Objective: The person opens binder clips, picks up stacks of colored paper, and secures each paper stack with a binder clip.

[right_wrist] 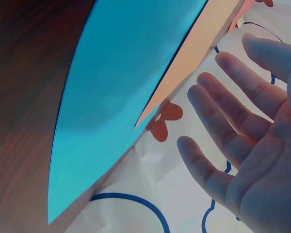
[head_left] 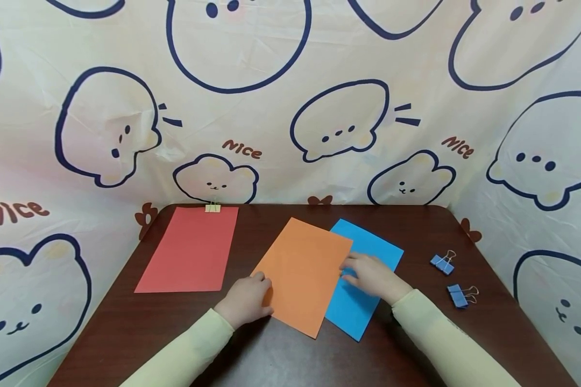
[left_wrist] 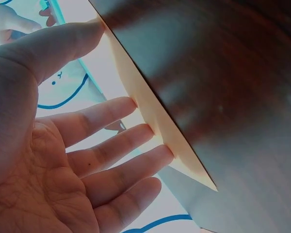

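Observation:
A sheet of orange paper lies slantwise across the middle of the table, covering part of a blue sheet of paper. My left hand is at the orange paper's lower left edge. In the left wrist view, the left thumb and outstretched fingers meet that edge with the palm bare. Over the blue sheet, my right hand has its fingertips right at the orange paper's right edge. The right wrist view shows the right fingers spread and loosely bent, gripping nothing.
On the left of the dark wooden table lies red paper with a yellow binder clip on its far edge. Two blue binder clips sit at the right. A cartoon-printed cloth hangs behind and beside the table.

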A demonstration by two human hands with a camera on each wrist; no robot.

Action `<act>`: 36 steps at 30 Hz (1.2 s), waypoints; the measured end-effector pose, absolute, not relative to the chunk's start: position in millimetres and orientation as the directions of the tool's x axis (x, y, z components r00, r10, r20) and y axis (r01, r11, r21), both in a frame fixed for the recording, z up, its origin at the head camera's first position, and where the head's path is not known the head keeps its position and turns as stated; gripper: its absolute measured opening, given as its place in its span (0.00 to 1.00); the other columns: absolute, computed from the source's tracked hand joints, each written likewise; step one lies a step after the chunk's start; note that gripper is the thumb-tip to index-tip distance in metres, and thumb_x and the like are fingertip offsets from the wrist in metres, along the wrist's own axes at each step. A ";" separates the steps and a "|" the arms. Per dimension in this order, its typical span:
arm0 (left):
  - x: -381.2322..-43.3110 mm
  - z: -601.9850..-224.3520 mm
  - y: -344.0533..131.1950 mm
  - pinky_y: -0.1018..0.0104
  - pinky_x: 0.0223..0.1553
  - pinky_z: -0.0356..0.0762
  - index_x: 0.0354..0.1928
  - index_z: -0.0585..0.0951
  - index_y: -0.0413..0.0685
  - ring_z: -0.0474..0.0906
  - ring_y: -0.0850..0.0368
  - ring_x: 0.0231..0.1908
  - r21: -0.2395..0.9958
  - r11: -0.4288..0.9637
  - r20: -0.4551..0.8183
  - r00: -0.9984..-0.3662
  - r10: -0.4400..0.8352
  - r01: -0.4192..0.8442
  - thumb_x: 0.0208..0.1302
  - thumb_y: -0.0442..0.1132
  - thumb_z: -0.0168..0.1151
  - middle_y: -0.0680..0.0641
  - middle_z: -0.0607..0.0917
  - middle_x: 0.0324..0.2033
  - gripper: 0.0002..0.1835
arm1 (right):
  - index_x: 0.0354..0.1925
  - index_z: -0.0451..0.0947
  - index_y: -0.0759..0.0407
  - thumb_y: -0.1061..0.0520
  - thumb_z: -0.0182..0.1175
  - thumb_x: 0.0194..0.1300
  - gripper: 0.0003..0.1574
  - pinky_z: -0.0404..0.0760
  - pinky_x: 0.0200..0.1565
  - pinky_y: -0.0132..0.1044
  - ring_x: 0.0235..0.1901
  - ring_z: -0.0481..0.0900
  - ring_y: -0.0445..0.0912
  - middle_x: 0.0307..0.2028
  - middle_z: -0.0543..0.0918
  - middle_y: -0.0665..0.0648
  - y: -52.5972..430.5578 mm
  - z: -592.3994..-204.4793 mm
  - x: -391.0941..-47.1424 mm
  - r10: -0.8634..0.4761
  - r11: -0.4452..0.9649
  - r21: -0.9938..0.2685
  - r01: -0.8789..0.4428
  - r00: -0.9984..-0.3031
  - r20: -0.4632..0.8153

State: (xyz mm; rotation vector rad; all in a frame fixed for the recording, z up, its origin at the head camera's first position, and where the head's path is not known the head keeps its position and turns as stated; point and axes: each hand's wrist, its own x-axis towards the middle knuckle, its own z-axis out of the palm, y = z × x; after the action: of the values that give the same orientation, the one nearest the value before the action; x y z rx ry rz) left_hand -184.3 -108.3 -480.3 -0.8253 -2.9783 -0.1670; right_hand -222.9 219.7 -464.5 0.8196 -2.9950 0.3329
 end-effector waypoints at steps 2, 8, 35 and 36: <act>-183.5 -479.6 -108.2 0.58 0.32 0.81 0.44 0.83 0.39 0.76 0.55 0.25 0.088 0.853 0.070 -0.857 0.510 0.514 0.51 0.49 0.82 0.46 0.79 0.34 0.26 | 0.51 0.86 0.59 0.55 0.70 0.68 0.16 0.85 0.53 0.50 0.51 0.85 0.53 0.51 0.85 0.59 222.9 -461.3 -222.5 -0.495 0.842 -0.207 -0.498 -0.866 0.073; -182.9 -478.9 -108.0 0.59 0.31 0.81 0.44 0.83 0.39 0.76 0.54 0.24 0.085 0.850 0.073 -0.854 0.515 0.520 0.51 0.48 0.82 0.45 0.79 0.35 0.26 | 0.52 0.86 0.59 0.55 0.69 0.68 0.16 0.85 0.53 0.51 0.51 0.84 0.55 0.51 0.85 0.59 239.5 -453.5 -222.2 -0.462 0.858 -0.213 -0.467 -0.884 0.078; -182.7 -483.6 -109.4 0.61 0.27 0.79 0.42 0.83 0.40 0.74 0.56 0.21 0.042 0.848 0.089 -0.847 0.524 0.528 0.52 0.51 0.81 0.47 0.78 0.32 0.25 | 0.53 0.82 0.69 0.53 0.65 0.71 0.21 0.81 0.49 0.66 0.48 0.81 0.68 0.53 0.79 0.76 365.0 -434.2 -230.6 -0.138 0.963 -0.222 -0.151 -0.988 0.070; -182.6 -483.5 -109.2 0.61 0.27 0.79 0.42 0.83 0.40 0.74 0.56 0.21 0.036 0.848 0.090 -0.847 0.525 0.529 0.52 0.52 0.81 0.47 0.78 0.32 0.25 | 0.52 0.82 0.70 0.54 0.65 0.70 0.21 0.81 0.49 0.67 0.48 0.81 0.69 0.53 0.79 0.77 369.7 -434.3 -230.6 -0.128 0.967 -0.212 -0.139 -0.990 0.067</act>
State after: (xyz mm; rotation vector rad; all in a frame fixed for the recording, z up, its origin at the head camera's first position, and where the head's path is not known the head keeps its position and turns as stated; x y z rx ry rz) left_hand -182.6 -109.2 -483.5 -0.8415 -2.9462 -0.0917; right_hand -230.6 369.7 -434.3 0.2082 -3.0637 0.3360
